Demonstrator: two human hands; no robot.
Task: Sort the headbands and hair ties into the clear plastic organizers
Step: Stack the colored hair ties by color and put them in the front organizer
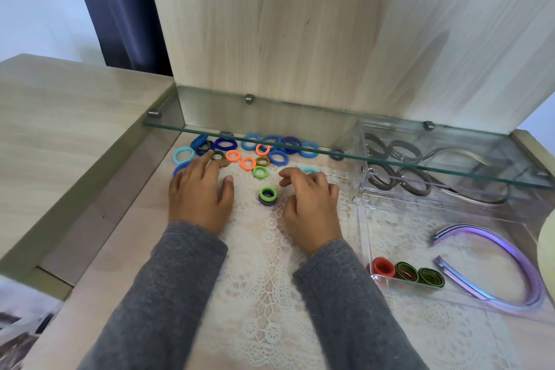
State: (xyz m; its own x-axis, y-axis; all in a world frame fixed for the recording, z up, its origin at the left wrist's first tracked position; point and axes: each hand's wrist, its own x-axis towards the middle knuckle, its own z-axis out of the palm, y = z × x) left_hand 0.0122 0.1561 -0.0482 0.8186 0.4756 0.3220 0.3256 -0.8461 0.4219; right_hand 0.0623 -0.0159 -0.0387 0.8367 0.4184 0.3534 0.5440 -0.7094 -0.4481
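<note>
Several blue, orange and green hair ties (249,152) lie scattered under the glass shelf. A small stack of ties with a green one on top (267,196) stands on the lace mat between my hands. My left hand (199,194) lies flat, fingers spread, fingertips touching ties at the pile's left. My right hand (309,203) hovers with loosely curled fingers, holding nothing. A near clear organizer (368,228) holds a red and two green ties (405,272) and purple headbands (516,261). A far organizer (362,159) holds dark ties and headbands.
A glass shelf (300,143) on metal pegs spans the desk just above the pile. A wooden back panel stands behind it. A white lace mat (264,279) covers the desk. A raised wooden ledge runs along the left.
</note>
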